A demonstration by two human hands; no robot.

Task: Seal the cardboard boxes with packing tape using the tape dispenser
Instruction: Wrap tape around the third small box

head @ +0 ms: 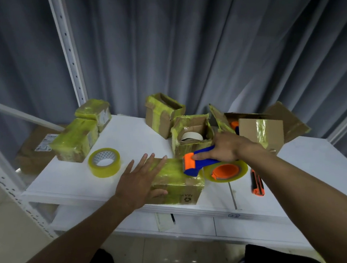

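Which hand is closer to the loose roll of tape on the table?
Left. The left hand lies flat on the taped box just right of the loose tape roll; the right hand grips the tape dispenser farther right.

place: likely packing/stock room | cues: slotted white shelving upright, grey curtain, taped cardboard boxes, spare tape roll

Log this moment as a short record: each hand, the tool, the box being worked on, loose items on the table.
left hand: fingers straight, flat on the near box
right hand: grips the tape dispenser
tape dispenser: orange end on the near box's top, right side
near box: closed, covered in yellowish tape
loose items: spare tape roll, orange utility knife on the white table
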